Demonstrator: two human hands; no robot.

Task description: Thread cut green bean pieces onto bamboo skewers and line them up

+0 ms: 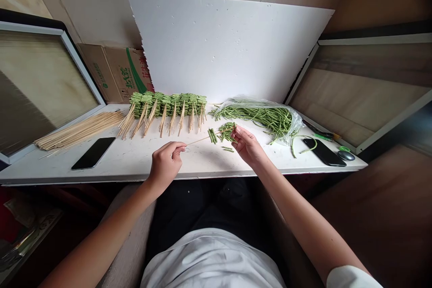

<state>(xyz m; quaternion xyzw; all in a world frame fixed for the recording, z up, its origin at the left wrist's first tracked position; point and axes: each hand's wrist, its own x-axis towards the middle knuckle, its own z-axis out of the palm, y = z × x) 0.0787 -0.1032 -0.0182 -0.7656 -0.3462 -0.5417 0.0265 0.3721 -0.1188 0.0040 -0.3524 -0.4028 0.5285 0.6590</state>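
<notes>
My left hand is closed, pinching the blunt end of a thin bamboo skewer that slants up to the right above the tabletop. A few short green bean pieces sit side by side along the skewer; whether all are pierced, I cannot tell. Near the skewer's far end, my right hand is closed in a pinch, with a cut green bean piece at its fingertips. Behind that hand lies a small pile of cut bean pieces, partly hidden. Loose pieces rest in front of it.
Finished bean skewers are stacked at the back left, beside bare bamboo skewers and a phone. Long green beans spill from a clear bag at right, near another dark phone. A white foam board stands behind.
</notes>
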